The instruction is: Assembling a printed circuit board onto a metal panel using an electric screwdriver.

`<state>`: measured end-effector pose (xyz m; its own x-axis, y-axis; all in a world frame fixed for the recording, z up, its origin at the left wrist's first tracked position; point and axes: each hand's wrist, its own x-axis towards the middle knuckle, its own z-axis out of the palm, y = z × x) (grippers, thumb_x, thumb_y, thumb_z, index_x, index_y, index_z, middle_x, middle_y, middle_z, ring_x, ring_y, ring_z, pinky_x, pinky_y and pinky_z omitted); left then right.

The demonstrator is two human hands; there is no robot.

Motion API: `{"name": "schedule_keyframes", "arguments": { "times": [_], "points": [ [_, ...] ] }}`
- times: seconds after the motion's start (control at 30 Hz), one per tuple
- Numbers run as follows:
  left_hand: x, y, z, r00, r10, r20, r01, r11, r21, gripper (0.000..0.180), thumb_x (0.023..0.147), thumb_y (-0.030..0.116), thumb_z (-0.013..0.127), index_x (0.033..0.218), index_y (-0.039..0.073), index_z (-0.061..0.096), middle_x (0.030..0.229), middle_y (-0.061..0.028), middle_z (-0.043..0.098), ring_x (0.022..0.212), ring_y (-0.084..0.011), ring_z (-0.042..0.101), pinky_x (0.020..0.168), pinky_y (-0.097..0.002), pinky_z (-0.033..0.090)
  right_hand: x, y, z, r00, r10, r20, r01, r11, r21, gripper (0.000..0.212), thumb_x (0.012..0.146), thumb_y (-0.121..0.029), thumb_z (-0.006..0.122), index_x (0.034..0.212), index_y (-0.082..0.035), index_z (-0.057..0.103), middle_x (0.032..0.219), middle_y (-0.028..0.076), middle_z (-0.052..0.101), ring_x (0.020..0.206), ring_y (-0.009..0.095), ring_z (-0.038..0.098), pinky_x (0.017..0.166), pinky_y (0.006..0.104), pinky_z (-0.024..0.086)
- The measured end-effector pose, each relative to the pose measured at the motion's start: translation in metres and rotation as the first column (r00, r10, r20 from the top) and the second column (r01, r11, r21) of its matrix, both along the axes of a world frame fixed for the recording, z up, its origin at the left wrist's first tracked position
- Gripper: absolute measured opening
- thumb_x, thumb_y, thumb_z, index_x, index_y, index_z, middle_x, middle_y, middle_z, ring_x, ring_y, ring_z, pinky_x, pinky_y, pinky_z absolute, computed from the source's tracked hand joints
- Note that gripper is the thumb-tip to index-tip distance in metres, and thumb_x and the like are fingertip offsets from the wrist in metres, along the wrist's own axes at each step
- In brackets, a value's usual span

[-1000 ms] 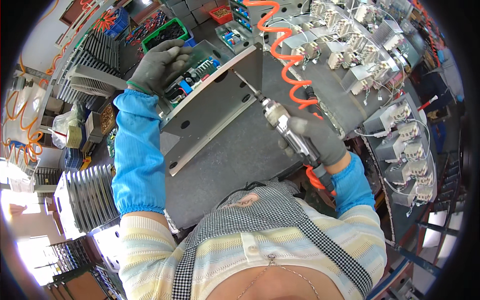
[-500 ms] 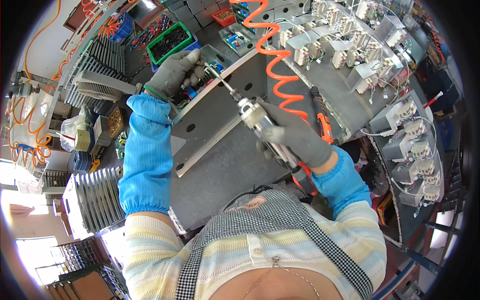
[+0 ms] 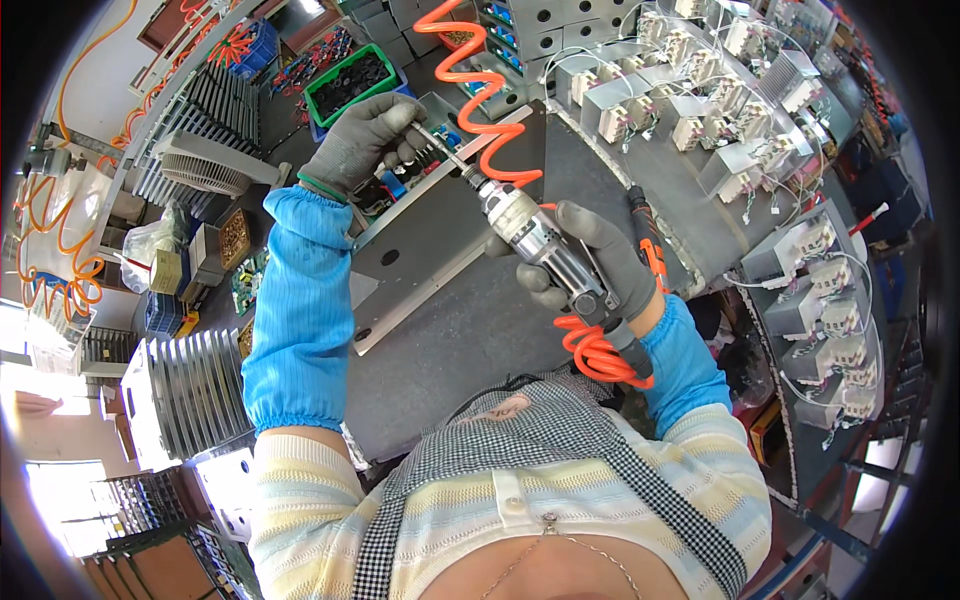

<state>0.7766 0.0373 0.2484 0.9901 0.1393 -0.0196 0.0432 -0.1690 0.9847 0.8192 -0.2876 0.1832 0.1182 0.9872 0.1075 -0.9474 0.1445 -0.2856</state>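
At the dark workbench [image 3: 455, 340], with the right hand [image 3: 622, 262] wrapped around the pneumatic screwdriver [image 3: 522, 226], steady its bit [image 3: 440, 147] by the curled left hand [image 3: 358, 146] (cannot tell if pinching), near the metal chassis [image 3: 430, 232].

The left hand [image 3: 362, 148], gloved and curled inward, is ahead and left of the gloved, gripping right hand [image 3: 618, 262]; each sleeved forearm, left [image 3: 300, 310] and right [image 3: 684, 358], trails behind its hand.
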Motion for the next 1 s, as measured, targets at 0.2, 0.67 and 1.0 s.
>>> {"name": "schedule_keyframes", "arguments": {
  "times": [0.2, 0.67, 1.0],
  "points": [
    [-0.004, 0.011, -0.002, 0.990, -0.106, 0.091, 0.116, 0.987, -0.112, 0.040, 0.099, 0.042, 0.065, 0.108, 0.003, 0.063, 0.074, -0.0025, 0.066, 0.059, -0.0066, 0.060, 0.048, -0.0189, 0.042, -0.005, -0.001, 0.011, 0.988, -0.023, 0.152, 0.027, 0.999, -0.023, 0.063, 0.098, -0.036, 0.063, 0.144, 0.001, 0.042, 0.119, 0.019, 0.062, 0.087, 0.018, 0.071, 0.063, 0.0285, 0.064],
    [-0.003, 0.006, -0.007, 0.983, 0.129, 0.132, -0.074, 0.931, -0.358, 0.046, 0.094, 0.041, 0.069, 0.116, 0.001, 0.064, 0.080, -0.0014, 0.061, 0.059, -0.0069, 0.050, 0.052, -0.0202, 0.039, -0.018, -0.018, 0.038, 0.752, -0.151, 0.642, 0.319, 0.935, -0.153, 0.058, 0.090, -0.041, 0.066, 0.131, -0.001, 0.055, 0.105, 0.006, 0.064, 0.079, 0.011, 0.069, 0.060, 0.0242, 0.056],
    [-0.007, 0.011, -0.011, 0.990, -0.113, 0.079, 0.126, 0.973, -0.192, 0.044, 0.096, 0.046, 0.066, 0.107, 0.003, 0.065, 0.073, 0.0010, 0.059, 0.056, -0.0063, 0.049, 0.046, -0.0209, 0.037, -0.027, -0.015, 0.040, 0.735, -0.090, 0.672, 0.304, 0.930, -0.208, 0.055, 0.090, -0.037, 0.065, 0.132, -0.002, 0.054, 0.110, 0.005, 0.061, 0.080, 0.011, 0.067, 0.062, 0.0240, 0.056]
  ]
}}
